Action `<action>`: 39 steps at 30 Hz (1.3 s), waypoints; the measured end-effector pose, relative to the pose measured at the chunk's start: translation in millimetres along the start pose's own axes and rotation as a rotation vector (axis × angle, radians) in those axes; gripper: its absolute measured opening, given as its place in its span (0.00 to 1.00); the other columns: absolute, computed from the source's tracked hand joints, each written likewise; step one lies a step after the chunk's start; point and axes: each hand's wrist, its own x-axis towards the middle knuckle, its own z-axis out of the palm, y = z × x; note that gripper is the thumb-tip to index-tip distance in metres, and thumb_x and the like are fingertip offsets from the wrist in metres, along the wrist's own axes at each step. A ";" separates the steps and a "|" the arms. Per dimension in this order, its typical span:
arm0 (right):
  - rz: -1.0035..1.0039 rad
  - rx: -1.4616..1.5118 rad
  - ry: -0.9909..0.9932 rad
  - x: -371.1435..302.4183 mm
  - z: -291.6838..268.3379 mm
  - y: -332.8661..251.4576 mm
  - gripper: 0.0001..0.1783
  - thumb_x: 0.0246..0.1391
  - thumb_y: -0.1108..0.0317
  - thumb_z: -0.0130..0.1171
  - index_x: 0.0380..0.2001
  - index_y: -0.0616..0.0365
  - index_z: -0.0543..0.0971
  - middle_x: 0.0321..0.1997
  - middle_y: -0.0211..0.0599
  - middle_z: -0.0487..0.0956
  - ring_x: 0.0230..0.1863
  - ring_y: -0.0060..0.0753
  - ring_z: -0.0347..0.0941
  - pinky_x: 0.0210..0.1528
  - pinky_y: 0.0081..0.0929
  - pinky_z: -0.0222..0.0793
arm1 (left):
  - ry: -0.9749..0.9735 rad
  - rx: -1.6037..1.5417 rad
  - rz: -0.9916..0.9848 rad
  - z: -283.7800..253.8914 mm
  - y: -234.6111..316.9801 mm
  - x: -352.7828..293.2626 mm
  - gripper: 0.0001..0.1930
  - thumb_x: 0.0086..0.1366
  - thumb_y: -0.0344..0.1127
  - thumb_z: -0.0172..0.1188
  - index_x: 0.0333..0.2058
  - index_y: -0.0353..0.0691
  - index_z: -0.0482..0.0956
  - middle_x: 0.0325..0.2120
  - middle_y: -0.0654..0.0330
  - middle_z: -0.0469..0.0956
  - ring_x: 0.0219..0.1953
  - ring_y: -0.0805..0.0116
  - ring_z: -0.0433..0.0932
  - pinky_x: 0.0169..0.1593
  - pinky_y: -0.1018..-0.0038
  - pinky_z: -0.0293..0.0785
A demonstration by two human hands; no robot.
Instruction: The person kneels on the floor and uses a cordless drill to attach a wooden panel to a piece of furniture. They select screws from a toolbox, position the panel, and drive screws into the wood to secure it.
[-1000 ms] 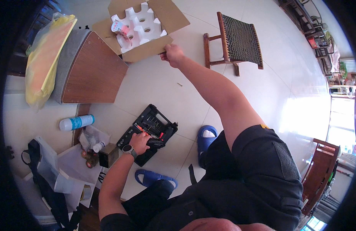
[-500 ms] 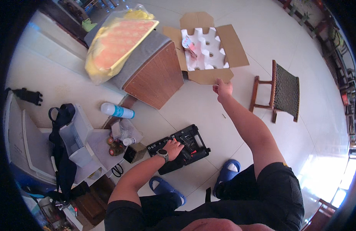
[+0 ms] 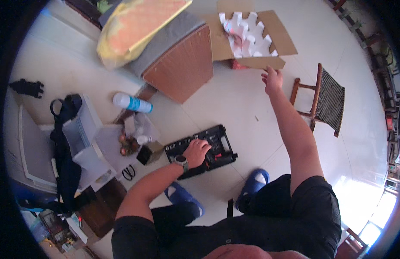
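Note:
My left hand (image 3: 196, 152), with a watch on its wrist, lies over a black tool case (image 3: 228, 159) open on the floor. Its fingers are partly spread above the sockets and bits, and I see nothing in its grasp. Farther off to the right, my right hand (image 3: 274, 80) reaches to the near flap (image 3: 264, 63) of an open cardboard box. One fingertip meets the flap's edge while the other fingers stand apart from it. Inside the box sits a white moulded insert (image 3: 251, 41) with a pinkish item (image 3: 237, 41) at its left.
A wooden block seat (image 3: 184, 64) with a grey top carries a plastic-wrapped yellow and orange pad (image 3: 143, 28). A woven stool (image 3: 329, 101) stands right of my right arm. At left are a spray can (image 3: 133, 102), a white organizer (image 3: 85, 129) and a dark strap (image 3: 69, 168).
The cardboard box has shifted away and to the right, and my right hand has moved along with it. My left hand stays over the tool case. The whole view has also shifted somewhat.

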 end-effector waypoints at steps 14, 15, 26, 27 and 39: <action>0.148 -0.984 -0.855 -54.9 -22.2 65.5 0.21 0.52 0.64 0.61 0.48 0.63 0.75 0.36 0.38 0.81 0.29 0.27 0.76 0.30 0.26 0.72 | -0.209 0.351 0.024 46.8 36.5 -16.2 0.23 0.57 0.36 0.54 0.52 0.37 0.70 0.51 0.49 0.71 0.60 0.48 0.65 0.62 0.49 0.57; 0.157 -1.065 -0.893 -64.7 -23.2 66.3 0.20 0.52 0.64 0.61 0.47 0.63 0.75 0.35 0.38 0.80 0.30 0.27 0.76 0.30 0.26 0.73 | -0.212 0.341 0.006 52.6 36.0 -14.5 0.21 0.58 0.35 0.53 0.51 0.36 0.71 0.50 0.49 0.72 0.60 0.48 0.65 0.62 0.48 0.57; 0.174 -1.305 -1.109 -64.9 -44.8 89.1 0.18 0.54 0.63 0.60 0.47 0.59 0.74 0.39 0.36 0.79 0.31 0.27 0.75 0.30 0.26 0.72 | -0.345 0.306 0.225 16.0 56.1 -13.9 0.16 0.54 0.38 0.55 0.39 0.35 0.78 0.35 0.55 0.76 0.48 0.57 0.74 0.66 0.44 0.49; 0.157 -1.354 -1.076 -68.8 -43.3 91.3 0.18 0.54 0.63 0.60 0.47 0.59 0.75 0.39 0.37 0.79 0.32 0.27 0.76 0.30 0.26 0.73 | -0.373 0.281 0.251 13.4 66.5 -21.8 0.18 0.52 0.40 0.56 0.39 0.35 0.78 0.34 0.56 0.76 0.47 0.57 0.75 0.67 0.45 0.48; 0.131 -1.489 -1.071 -42.6 -97.6 126.6 0.12 0.52 0.66 0.61 0.40 0.57 0.77 0.40 0.38 0.78 0.32 0.34 0.80 0.32 0.35 0.78 | -0.770 -0.034 0.118 58.0 142.5 -82.7 0.27 0.39 0.41 0.71 0.41 0.43 0.77 0.36 0.58 0.78 0.46 0.61 0.76 0.51 0.59 0.64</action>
